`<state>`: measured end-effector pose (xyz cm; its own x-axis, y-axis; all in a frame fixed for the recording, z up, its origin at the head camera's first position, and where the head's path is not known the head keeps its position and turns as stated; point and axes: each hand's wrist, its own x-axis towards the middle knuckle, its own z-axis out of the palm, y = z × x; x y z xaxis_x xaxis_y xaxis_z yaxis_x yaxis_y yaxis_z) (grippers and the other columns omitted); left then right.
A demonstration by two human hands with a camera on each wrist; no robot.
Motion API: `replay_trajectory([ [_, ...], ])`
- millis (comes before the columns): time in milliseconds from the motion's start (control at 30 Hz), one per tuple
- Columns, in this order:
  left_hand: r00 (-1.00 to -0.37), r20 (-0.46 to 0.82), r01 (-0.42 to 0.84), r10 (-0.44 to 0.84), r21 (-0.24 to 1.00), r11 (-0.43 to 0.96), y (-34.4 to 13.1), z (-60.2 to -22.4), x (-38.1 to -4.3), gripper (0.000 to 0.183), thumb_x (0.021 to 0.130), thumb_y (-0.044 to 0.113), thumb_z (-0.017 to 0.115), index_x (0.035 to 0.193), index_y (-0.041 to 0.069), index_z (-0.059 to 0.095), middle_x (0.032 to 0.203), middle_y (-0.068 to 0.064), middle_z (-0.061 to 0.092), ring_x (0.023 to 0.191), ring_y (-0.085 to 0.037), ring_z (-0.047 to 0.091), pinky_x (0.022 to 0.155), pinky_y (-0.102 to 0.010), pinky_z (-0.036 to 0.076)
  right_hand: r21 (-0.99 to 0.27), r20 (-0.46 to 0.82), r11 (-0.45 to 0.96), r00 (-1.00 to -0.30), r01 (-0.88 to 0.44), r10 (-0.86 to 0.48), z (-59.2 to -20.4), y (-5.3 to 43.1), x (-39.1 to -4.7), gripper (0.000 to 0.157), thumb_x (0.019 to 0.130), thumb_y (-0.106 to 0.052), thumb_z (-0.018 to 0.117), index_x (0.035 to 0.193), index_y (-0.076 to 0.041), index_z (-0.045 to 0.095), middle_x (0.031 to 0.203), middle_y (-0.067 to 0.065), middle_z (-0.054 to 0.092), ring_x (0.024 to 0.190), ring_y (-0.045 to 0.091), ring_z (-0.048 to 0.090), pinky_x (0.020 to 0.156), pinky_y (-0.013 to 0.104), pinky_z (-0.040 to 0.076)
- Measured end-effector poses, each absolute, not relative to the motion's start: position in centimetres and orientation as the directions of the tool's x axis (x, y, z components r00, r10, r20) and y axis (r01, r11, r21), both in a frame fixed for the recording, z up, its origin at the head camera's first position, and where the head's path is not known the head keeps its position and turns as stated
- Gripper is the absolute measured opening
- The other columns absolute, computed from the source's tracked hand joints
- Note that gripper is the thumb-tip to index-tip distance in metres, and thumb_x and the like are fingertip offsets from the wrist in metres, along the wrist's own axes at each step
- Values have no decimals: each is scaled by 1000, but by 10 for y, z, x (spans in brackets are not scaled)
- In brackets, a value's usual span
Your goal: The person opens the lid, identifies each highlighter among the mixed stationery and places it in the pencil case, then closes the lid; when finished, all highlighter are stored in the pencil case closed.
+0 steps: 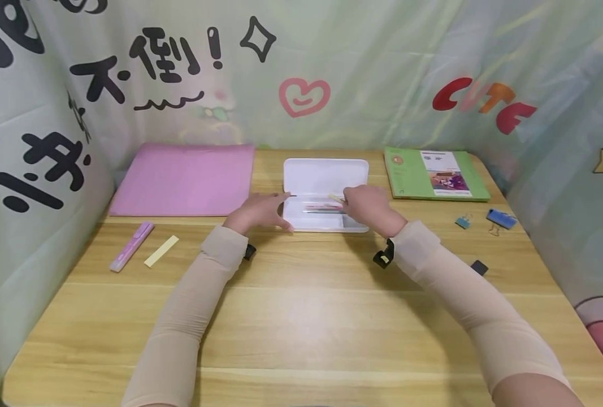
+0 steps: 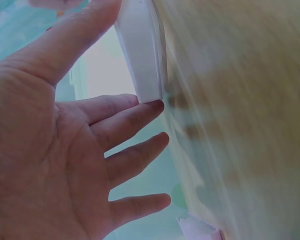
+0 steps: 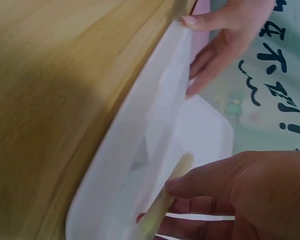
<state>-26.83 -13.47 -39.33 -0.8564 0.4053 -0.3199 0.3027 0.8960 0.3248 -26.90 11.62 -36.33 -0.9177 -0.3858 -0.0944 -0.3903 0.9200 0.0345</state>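
Observation:
A white pencil case (image 1: 325, 176) lies with its lid raised at the back of the table, several thin pens or pencils (image 1: 324, 208) in its tray. My left hand (image 1: 261, 211) grips the case's left end, the thumb at the front corner and the index and middle fingers (image 2: 132, 122) at the back; the other two fingers stretch out free. Over the right half of the case, my right hand (image 1: 369, 208) pinches a pale yellow pen-like stick (image 3: 162, 207) between thumb and fingers. The stick slants over the tray, its lower end out of frame in the right wrist view.
Left of the case lie a pink folder (image 1: 186, 180), a purple slim box (image 1: 131, 247) and a pale yellow strip (image 1: 161, 251). At right are a green pad (image 1: 405, 175), a teal binder clip (image 1: 463, 221), a blue binder clip (image 1: 501, 218) and a small black block (image 1: 480, 267).

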Motion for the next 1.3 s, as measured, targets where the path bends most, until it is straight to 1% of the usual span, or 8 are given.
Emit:
replay_trajectory([
  [133, -861, -317, 298, 398, 319, 900, -134, -393, -268, 100, 59, 69, 58, 139, 28, 15, 141, -5, 21, 124, -33, 22, 98, -51, 12, 76, -38, 892, -895, -445, -444, -373, 108, -276, 20, 85, -25, 50, 70, -11, 53, 60, 3, 50, 53, 21, 47, 43, 39, 36],
  [367, -863, -324, 286, 388, 320, 903, -134, -393, -268, 101, 57, 70, 58, 139, 28, 16, 141, -5, 21, 125, -33, 21, 98, -52, 12, 184, 91, 824, -825, -536, -558, -388, 91, -282, 17, 84, -17, 48, 70, -10, 54, 58, 3, 47, 48, 22, 46, 40, 40, 38],
  [633, -865, -309, 294, 395, 326, 899, -134, -394, -268, 102, 56, 69, 59, 139, 27, 18, 140, -4, 24, 124, -33, 22, 99, -50, 9, 221, 95, 803, -808, -553, -582, -392, 82, -277, 13, 83, -11, 47, 79, -8, 60, 64, 5, 47, 51, 20, 47, 39, 37, 38],
  [767, -866, -306, 295, 395, 325, 899, -135, -394, -268, 102, 56, 69, 58, 139, 27, 18, 140, -4, 24, 124, -33, 22, 99, -50, 8, 226, 101, 800, -804, -555, -586, -394, 82, -275, 15, 85, -14, 49, 83, -8, 62, 68, 5, 47, 52, 18, 46, 39, 35, 38],
  [933, -863, -315, 295, 394, 318, 901, -133, -394, -269, 101, 58, 68, 59, 139, 26, 17, 140, -5, 23, 125, -32, 22, 100, -48, 7, 218, 146, 803, -794, -555, -590, -394, 86, -273, 14, 85, -16, 51, 82, -9, 63, 67, 4, 49, 52, 18, 47, 38, 35, 38],
  [1067, -860, -322, 297, 396, 315, 901, -132, -393, -269, 100, 59, 67, 59, 139, 26, 16, 140, -6, 23, 125, -31, 23, 100, -48, 8, 198, 160, 814, -802, -545, -576, -391, 95, -271, 12, 82, -10, 50, 81, -10, 62, 66, 3, 50, 51, 17, 48, 39, 35, 39],
  [1133, -861, -323, 293, 393, 317, 902, -131, -392, -268, 99, 60, 66, 60, 140, 26, 16, 141, -6, 22, 125, -31, 23, 100, -48, 8, 171, 162, 829, -815, -533, -557, -387, 104, -269, 7, 81, -13, 55, 80, -10, 61, 67, 3, 50, 52, 17, 48, 39, 34, 39],
  [1300, -863, -330, 280, 383, 319, 905, -131, -392, -268, 98, 61, 65, 60, 140, 27, 15, 141, -5, 21, 125, -31, 22, 100, -48, 8, 104, 156, 895, -881, -435, -446, -377, 130, -261, 11, 81, -13, 53, 72, -9, 55, 63, 4, 48, 49, 20, 45, 38, 35, 36],
])
